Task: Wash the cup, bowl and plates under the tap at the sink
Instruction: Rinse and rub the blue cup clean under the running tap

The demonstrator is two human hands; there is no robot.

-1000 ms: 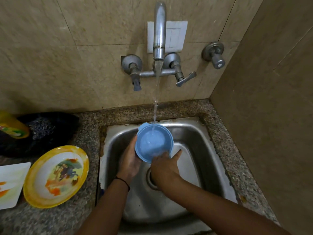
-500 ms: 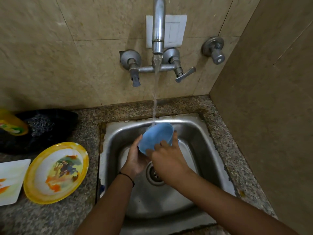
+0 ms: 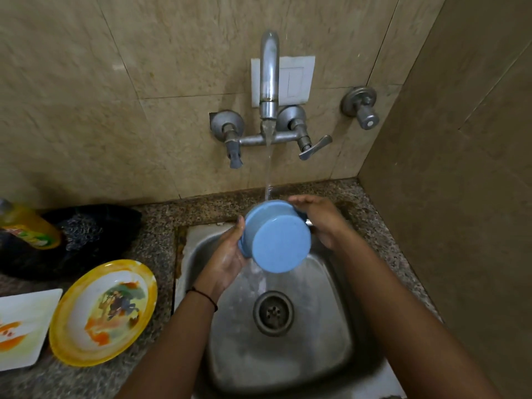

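While water runs, hands (image 3: 230, 254) cradling bowl (image 3: 276, 236)

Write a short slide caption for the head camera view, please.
Two hands hold a blue bowl under the running tap over the sink.

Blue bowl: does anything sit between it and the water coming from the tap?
Nothing visible does. The blue bowl is held bottom-up toward the camera between the left hand and the right hand, and the stream from the tap falls straight onto its upper side over the sink.
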